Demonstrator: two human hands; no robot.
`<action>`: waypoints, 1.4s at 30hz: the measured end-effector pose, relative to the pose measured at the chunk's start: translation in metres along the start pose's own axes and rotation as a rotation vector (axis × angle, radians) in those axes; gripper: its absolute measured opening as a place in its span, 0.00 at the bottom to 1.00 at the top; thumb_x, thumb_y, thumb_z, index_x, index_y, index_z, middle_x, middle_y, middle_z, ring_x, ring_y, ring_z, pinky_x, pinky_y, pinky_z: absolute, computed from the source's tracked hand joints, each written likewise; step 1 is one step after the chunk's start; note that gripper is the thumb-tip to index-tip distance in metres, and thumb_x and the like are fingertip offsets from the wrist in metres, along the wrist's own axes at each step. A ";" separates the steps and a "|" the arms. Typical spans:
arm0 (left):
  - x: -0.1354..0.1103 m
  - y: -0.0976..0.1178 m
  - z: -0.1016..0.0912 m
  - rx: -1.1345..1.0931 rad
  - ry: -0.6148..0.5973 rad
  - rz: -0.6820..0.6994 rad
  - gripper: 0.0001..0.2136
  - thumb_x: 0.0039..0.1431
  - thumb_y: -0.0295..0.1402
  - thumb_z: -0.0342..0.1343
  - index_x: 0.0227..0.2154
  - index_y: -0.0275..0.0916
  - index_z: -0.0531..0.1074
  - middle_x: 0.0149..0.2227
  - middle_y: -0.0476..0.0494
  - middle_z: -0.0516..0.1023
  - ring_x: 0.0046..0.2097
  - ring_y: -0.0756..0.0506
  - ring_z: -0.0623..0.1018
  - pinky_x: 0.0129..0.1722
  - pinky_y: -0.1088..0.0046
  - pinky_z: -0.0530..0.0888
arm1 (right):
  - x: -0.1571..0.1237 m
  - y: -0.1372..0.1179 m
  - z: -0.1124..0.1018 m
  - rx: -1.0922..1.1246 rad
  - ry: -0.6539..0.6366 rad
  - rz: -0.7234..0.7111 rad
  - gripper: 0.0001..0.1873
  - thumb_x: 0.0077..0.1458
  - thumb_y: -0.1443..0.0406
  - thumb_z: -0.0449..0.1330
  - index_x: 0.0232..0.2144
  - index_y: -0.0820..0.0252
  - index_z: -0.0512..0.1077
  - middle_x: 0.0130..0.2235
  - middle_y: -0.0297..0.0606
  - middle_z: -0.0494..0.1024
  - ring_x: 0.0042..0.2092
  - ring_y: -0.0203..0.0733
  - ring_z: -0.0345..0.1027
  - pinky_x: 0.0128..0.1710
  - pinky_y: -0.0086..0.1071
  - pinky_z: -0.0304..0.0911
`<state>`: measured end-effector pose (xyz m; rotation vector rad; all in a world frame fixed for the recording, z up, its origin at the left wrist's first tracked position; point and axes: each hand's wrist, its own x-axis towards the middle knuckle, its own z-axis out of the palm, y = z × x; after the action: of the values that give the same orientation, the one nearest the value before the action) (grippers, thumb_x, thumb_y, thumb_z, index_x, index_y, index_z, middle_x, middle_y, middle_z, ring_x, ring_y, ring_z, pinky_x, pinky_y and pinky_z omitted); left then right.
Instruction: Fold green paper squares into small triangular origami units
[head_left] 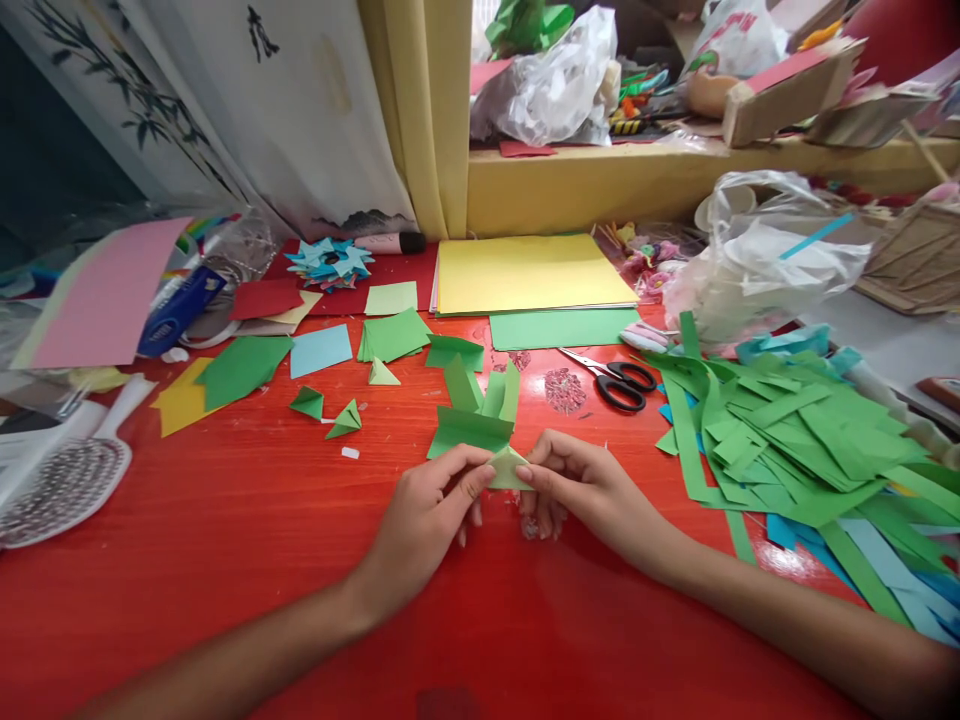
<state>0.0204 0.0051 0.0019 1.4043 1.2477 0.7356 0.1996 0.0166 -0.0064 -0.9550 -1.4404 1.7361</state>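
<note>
Both my hands pinch a small folded light-green paper triangle (507, 468) just above the red table (247, 530). My left hand (431, 515) grips its left side with thumb and fingers closed. My right hand (581, 490) holds the right side, fingers curled. Directly behind it lie folded green paper pieces (472, 415). Three small folded green triangles (345, 420) sit to the left.
Black-handled scissors (616, 382) lie to the right of centre. A heap of green and blue paper strips (795, 440) fills the right side. Yellow sheets (525, 272), green squares (394, 335), a blue paper star (330, 262), a hairbrush (64, 480) and plastic bags (765, 255) surround the work area.
</note>
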 end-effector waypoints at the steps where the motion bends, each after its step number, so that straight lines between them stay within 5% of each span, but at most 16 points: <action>1: 0.000 0.000 0.000 -0.017 0.018 0.009 0.10 0.59 0.39 0.47 0.35 0.39 0.69 0.21 0.53 0.66 0.20 0.54 0.67 0.21 0.79 0.66 | 0.000 0.000 0.000 0.001 0.006 -0.002 0.12 0.58 0.59 0.54 0.27 0.61 0.60 0.23 0.33 0.72 0.22 0.33 0.67 0.21 0.26 0.62; 7: -0.001 0.000 0.001 -0.158 0.076 0.055 0.07 0.58 0.35 0.50 0.36 0.39 0.66 0.23 0.52 0.69 0.24 0.51 0.72 0.23 0.77 0.71 | 0.001 -0.002 0.000 -0.035 0.039 0.023 0.13 0.58 0.59 0.53 0.27 0.61 0.61 0.22 0.34 0.73 0.22 0.34 0.69 0.22 0.26 0.63; 13: 0.000 0.000 0.001 -0.144 0.068 0.027 0.08 0.57 0.34 0.50 0.38 0.38 0.67 0.24 0.50 0.73 0.24 0.51 0.73 0.24 0.75 0.73 | 0.003 0.000 -0.001 -0.009 0.083 -0.020 0.09 0.58 0.61 0.54 0.38 0.59 0.60 0.24 0.32 0.72 0.23 0.34 0.69 0.21 0.25 0.64; 17: -0.001 0.002 0.002 -0.192 0.078 0.032 0.08 0.56 0.32 0.51 0.38 0.39 0.68 0.34 0.47 0.74 0.27 0.52 0.74 0.22 0.78 0.73 | 0.003 0.003 -0.001 0.031 0.112 -0.085 0.07 0.56 0.63 0.56 0.35 0.58 0.61 0.30 0.33 0.70 0.30 0.33 0.68 0.28 0.26 0.67; 24: -0.001 0.002 0.001 -0.179 0.063 0.040 0.08 0.56 0.32 0.51 0.38 0.38 0.70 0.24 0.50 0.73 0.23 0.52 0.73 0.23 0.78 0.73 | 0.002 0.001 -0.001 0.037 0.134 -0.081 0.05 0.56 0.63 0.56 0.33 0.58 0.62 0.29 0.32 0.69 0.29 0.34 0.69 0.29 0.28 0.68; 32: -0.002 0.003 0.002 -0.183 0.068 0.027 0.10 0.55 0.31 0.53 0.42 0.41 0.70 0.25 0.51 0.74 0.24 0.52 0.74 0.22 0.80 0.73 | 0.002 0.000 -0.003 0.081 0.142 -0.103 0.03 0.54 0.65 0.57 0.33 0.58 0.65 0.32 0.33 0.71 0.32 0.34 0.67 0.31 0.28 0.68; 42: -0.001 0.003 0.001 -0.208 0.020 0.047 0.05 0.55 0.28 0.50 0.29 0.36 0.71 0.27 0.50 0.71 0.24 0.53 0.73 0.22 0.79 0.73 | 0.002 0.000 -0.004 0.104 0.117 -0.068 0.02 0.54 0.66 0.57 0.31 0.58 0.68 0.30 0.32 0.70 0.31 0.32 0.69 0.33 0.27 0.68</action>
<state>0.0215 0.0046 0.0046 1.2621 1.1218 0.8877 0.2020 0.0207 -0.0074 -0.9262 -1.2804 1.6609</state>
